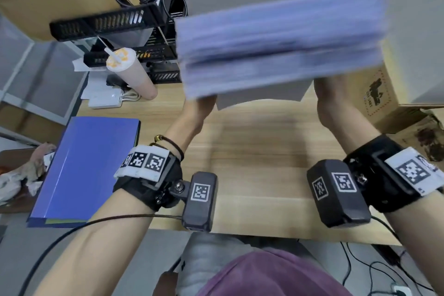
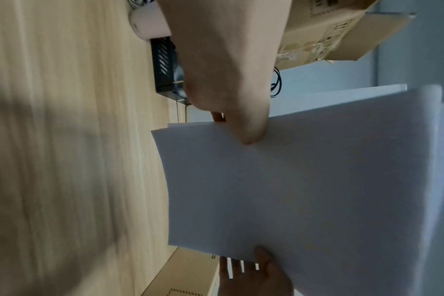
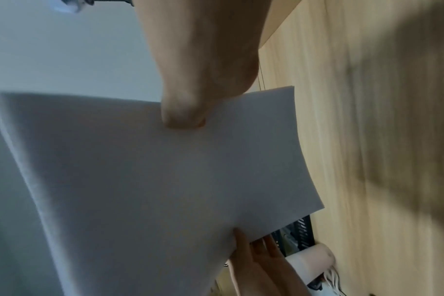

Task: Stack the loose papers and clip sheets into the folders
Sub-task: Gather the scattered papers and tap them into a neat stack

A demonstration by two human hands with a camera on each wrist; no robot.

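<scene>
Wooden desk (image 1: 252, 151), w/ closed blue folder (image 1: 89, 166) lying at its left edge. Blurred paper stack (image 1: 278, 41), raised above desk centre, held betw. both my hands. L hand (image 2: 231, 76): thumb on top, fingers beneath, pinching stack's near-left edge. R hand (image 3: 205, 66): same pinch, near-right edge. Drink cup (image 1: 134, 74) w/ straw, far left.

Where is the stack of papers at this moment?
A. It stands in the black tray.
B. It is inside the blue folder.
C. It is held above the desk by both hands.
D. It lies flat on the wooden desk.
C: the stack of papers is lifted off the wooden desk, with the left hand and the right hand each pinching one edge.
</scene>
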